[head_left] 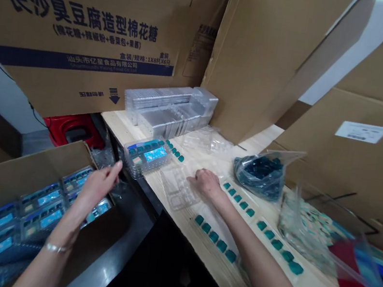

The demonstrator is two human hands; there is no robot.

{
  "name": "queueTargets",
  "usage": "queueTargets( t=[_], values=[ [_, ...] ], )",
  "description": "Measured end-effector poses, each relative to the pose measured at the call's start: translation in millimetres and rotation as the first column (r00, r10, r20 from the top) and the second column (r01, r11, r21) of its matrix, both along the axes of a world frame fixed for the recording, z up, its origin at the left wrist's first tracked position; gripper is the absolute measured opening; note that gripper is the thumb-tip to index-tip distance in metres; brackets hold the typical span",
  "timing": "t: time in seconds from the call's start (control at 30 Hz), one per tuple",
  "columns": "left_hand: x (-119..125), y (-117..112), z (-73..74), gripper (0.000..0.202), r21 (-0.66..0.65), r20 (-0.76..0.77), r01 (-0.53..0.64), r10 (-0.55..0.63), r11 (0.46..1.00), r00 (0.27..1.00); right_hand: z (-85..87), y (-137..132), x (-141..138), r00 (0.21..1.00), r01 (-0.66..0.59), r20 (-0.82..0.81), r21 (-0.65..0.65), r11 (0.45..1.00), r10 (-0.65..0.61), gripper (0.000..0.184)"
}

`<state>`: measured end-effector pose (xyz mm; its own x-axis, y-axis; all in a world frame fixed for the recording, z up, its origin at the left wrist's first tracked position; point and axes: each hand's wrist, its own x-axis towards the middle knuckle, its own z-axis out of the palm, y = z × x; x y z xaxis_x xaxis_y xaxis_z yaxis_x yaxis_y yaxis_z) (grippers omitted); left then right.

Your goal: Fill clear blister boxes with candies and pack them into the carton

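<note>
My left hand (101,181), fingers curled and nothing visible in them, hangs above the edge of an open carton, left of a small stack of filled clear packs (149,153). My right hand (207,184) is closed over the table, its thumb at the upper edge of a clear plastic tray (178,190); its other fingertips are hidden. Dark green pieces (214,237) lie in a row beneath my right forearm. Another row of green pieces (239,199) runs just right of that hand, and a third row of green pieces (174,150) lies behind the tray.
Nested clear trays (171,110) are piled at the back against large cardboard boxes (84,37). A plastic bag of dark green pieces (259,174) and a bag of small packets (309,227) sit on the right. The open carton (37,164) at left holds several filled packs. A red stool (74,130) stands behind.
</note>
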<state>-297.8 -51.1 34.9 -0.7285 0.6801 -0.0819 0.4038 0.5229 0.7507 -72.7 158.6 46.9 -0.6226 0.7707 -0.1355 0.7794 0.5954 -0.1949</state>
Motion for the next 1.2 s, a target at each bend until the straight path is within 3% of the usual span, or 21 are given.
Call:
queueTargets(
  t=[0.1,0.17,0.27,0.43,0.6,0.7,0.8,0.9,1.03,1.2],
  values=[
    [44,-3,-24.9,0.041,0.120,0.300,0.162,-0.191,0.979,0.934,-13.5,-9,8,0.997,0.033,0.067,0.024,0.999,-0.034,0.039],
    [68,5,-41.9,0.041,0.216,0.355,0.203,-0.271,0.955,0.895,-19.0,-13,7,0.999,0.040,0.033,0.037,0.998,-0.042,0.039],
    [85,22,-57.9,0.048,0.265,0.277,0.219,-0.292,0.939,0.915,-22.4,-19,5,0.998,0.049,-0.053,0.064,0.997,-0.046,0.036],
    [88,33,-64.3,0.043,0.302,0.086,0.220,-0.256,0.928,0.963,-25.0,-29,9,0.980,0.053,-0.194,0.051,0.997,-0.042,0.021],
    [91,33,-60.8,0.037,0.323,0.121,0.262,-0.315,0.909,0.941,-33.5,-16,24,0.865,0.052,-0.498,-0.049,0.997,-0.070,0.021],
    [97,41,-54.0,0.041,0.340,0.259,0.239,-0.335,0.909,0.906,-35.7,-6,31,0.780,0.039,-0.618,-0.115,0.993,-0.102,0.020],
    [104,56,-46.7,0.052,0.424,0.425,0.163,-0.355,0.891,0.833,-31.0,0,35,0.737,0.029,-0.668,-0.119,0.993,-0.102,0.022],
    [111,73,-40.2,0.063,0.560,0.536,0.034,-0.393,0.828,0.747,-22.2,3,38,0.708,0.050,-0.700,-0.086,0.995,-0.096,0.023],
    [120,88,-30.4,0.059,0.612,0.647,-0.056,-0.458,0.789,0.610,-14.6,5,44,0.677,0.023,-0.731,-0.094,0.995,-0.085,0.032],
    [120,101,-6.1,0.054,0.634,0.661,-0.076,-0.488,0.770,0.570,-3.7,18,46,0.603,-0.025,-0.783,-0.209,0.978,-0.152,0.046]
  ],
)
